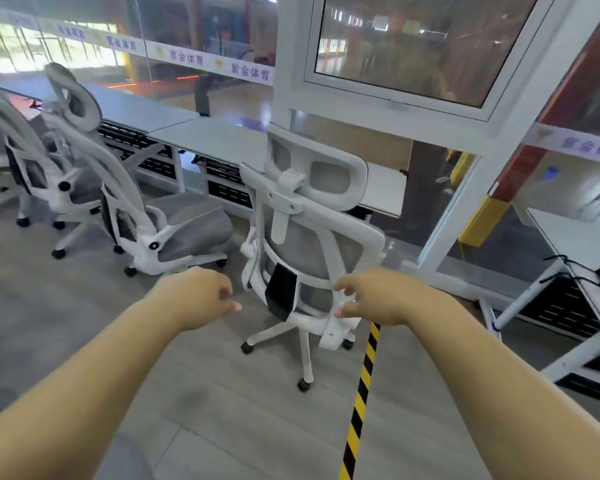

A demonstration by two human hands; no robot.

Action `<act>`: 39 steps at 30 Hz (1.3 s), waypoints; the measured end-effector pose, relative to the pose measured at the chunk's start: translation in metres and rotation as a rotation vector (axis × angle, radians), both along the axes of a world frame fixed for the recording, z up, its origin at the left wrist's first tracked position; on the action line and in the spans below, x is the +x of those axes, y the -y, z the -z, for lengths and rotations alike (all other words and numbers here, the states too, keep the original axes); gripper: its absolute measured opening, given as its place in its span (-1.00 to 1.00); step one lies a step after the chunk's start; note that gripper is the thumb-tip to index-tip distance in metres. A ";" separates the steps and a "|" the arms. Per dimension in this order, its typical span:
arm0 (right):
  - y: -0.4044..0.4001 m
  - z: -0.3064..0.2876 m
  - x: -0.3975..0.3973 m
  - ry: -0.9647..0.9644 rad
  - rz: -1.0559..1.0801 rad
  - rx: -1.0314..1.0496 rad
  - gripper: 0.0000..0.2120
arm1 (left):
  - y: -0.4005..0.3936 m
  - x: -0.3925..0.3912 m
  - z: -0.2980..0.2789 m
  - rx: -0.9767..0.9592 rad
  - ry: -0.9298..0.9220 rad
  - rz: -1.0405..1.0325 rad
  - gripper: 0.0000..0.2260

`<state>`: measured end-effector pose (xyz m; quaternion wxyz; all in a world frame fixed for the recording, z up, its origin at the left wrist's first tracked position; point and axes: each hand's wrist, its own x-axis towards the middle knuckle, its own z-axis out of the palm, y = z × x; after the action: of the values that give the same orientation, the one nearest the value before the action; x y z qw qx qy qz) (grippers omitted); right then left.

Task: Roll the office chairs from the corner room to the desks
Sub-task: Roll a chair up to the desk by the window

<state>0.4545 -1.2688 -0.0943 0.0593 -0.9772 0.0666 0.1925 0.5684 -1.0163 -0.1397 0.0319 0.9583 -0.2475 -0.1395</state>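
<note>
While both hands hover loose, gripping nothing | left hand (201, 294), right hand (371, 296) beside mesh office chair (312, 237) | risk: casters snag striped floor tape (361, 393).

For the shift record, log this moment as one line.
nearest chair: facing desk | left hand: loosely curled, free | right hand: at backrest frame, grip unclear

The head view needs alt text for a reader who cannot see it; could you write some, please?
Two bare hands, left hand and right hand, reach toward the back of a white office chair facing a long desk. Two more chairs stand left; striped floor tape runs below.
</note>
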 end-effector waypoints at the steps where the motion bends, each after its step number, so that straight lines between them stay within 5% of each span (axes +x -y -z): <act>1: 0.005 0.001 0.013 -0.003 -0.004 -0.002 -0.47 | 0.006 0.014 0.000 0.001 -0.004 0.005 -0.67; 19: 0.102 0.029 0.205 0.345 0.124 -0.112 -0.58 | 0.113 0.234 -0.007 -0.206 0.136 0.022 -0.68; 27: 0.092 0.053 0.237 0.360 0.288 -0.136 -0.60 | 0.143 0.322 0.008 -0.260 0.138 0.199 -0.48; 39: 0.066 0.080 0.255 0.400 0.626 -0.144 -0.62 | 0.154 0.390 0.033 -0.226 0.128 0.553 -0.57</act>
<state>0.7093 -1.3350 -0.1748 0.0583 -0.9296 0.3623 -0.0348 0.9584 -1.1700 -0.1730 0.0832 0.8518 -0.5145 -0.0536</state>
